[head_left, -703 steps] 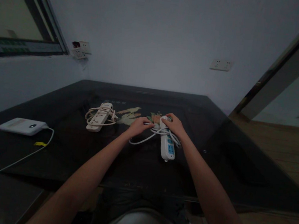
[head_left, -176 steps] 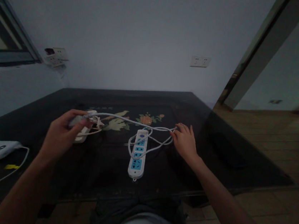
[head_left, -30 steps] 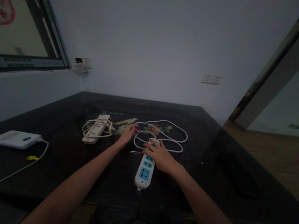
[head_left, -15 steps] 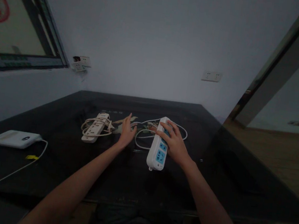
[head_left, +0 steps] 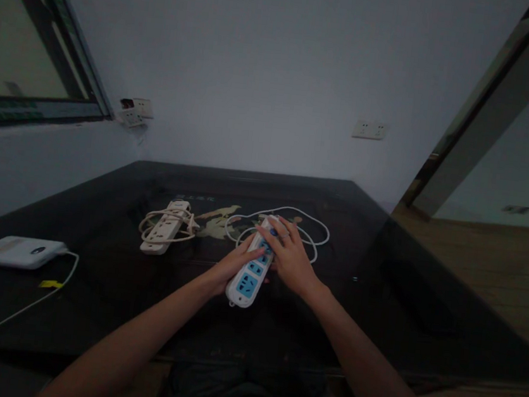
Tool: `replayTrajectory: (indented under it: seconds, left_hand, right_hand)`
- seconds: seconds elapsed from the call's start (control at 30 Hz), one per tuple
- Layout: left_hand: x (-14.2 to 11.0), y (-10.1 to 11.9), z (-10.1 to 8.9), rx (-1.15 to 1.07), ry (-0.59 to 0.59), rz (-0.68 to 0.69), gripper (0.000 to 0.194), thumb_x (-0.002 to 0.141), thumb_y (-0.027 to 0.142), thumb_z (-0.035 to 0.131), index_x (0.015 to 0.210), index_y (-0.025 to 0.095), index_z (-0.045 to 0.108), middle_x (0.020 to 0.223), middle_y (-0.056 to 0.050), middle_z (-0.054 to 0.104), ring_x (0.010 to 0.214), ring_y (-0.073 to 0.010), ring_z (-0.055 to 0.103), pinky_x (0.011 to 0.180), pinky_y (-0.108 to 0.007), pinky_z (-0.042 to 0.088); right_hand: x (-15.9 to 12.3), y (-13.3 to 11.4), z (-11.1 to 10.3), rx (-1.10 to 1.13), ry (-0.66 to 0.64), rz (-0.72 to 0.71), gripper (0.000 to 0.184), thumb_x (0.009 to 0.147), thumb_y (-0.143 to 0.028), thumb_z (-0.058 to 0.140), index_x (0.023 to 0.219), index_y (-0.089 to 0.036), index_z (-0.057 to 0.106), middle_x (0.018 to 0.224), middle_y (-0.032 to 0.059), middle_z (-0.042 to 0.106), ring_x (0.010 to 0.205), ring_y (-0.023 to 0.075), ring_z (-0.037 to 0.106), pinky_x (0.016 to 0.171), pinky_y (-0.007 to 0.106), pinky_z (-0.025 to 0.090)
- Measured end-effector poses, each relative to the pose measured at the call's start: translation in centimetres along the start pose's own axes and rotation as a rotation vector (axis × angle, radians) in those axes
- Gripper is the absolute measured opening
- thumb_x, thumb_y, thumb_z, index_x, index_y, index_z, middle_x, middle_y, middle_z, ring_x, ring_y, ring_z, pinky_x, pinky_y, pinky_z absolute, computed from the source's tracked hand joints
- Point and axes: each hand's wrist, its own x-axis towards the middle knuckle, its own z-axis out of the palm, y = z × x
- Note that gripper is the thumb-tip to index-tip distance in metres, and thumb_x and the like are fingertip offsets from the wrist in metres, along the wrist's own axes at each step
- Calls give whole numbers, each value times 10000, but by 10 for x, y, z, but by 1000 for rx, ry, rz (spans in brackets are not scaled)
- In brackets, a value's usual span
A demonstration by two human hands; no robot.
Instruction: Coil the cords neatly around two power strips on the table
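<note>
A white power strip [head_left: 236, 296] with blue sockets is tilted between my two hands, its near end toward me. My left hand [head_left: 234, 264] grips it from the left side, the thumb lying over the sockets and the other fingers hidden beneath. On its far right part, my right hand [head_left: 291, 252] is closed around it, fingers across the top face. The strip's white cord [head_left: 321, 223] lies in loose loops behind. Left of my hands rests a second white power strip [head_left: 161, 232] with its cord wound around it.
A white power bank [head_left: 14, 251] with a cable and a yellow tag [head_left: 50, 284] lies on the dark table [head_left: 325, 333] at the left. Wall sockets [head_left: 370, 130] sit above the table's back edge, and a loose socket box [head_left: 132, 117] hangs near the window.
My right hand has brought the blue-socket strip left and nearer to me. My left hand has moved from beside it and taken hold of it. The cord loops have shifted.
</note>
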Motion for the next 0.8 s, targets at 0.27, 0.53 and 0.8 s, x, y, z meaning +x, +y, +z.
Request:
replayTrajectory:
  seconds: [0.27, 0.53, 0.8]
  left_hand:
    - [-2, 15, -15, 79, -234, 34, 645, 778, 262, 652, 1347, 285, 348, 1330, -149, 500, 853, -221, 663, 611, -306, 557]
    - [-10, 32, -23, -9, -396, 92, 733, 711, 281, 690, 1367, 235, 366, 1282, -174, 537, 762, -199, 643, 559, -281, 518]
    - [-38, 67, -40, -150, -367, 295, 752, 665, 338, 698, 1342, 154, 426, 977, -131, 670, 636, -173, 596, 503, -255, 474]
  right_hand:
    - [-6, 74, 0, 521, 169, 665, 513, 764, -238, 592, 1257, -119, 512, 1229, 166, 551, 1157, 283, 492, 992, 472, 372]
    - [-11, 77, -5, 926, -181, 601, 469, 800, -574, 520, 840, -134, 676, 657, 49, 650, 589, 143, 597, 589, 263, 474]
    - [3, 57, 30, 697, -184, 457, 326, 888, -356, 459, 996, -118, 653, 884, 95, 695, 789, 181, 649, 706, 295, 503]
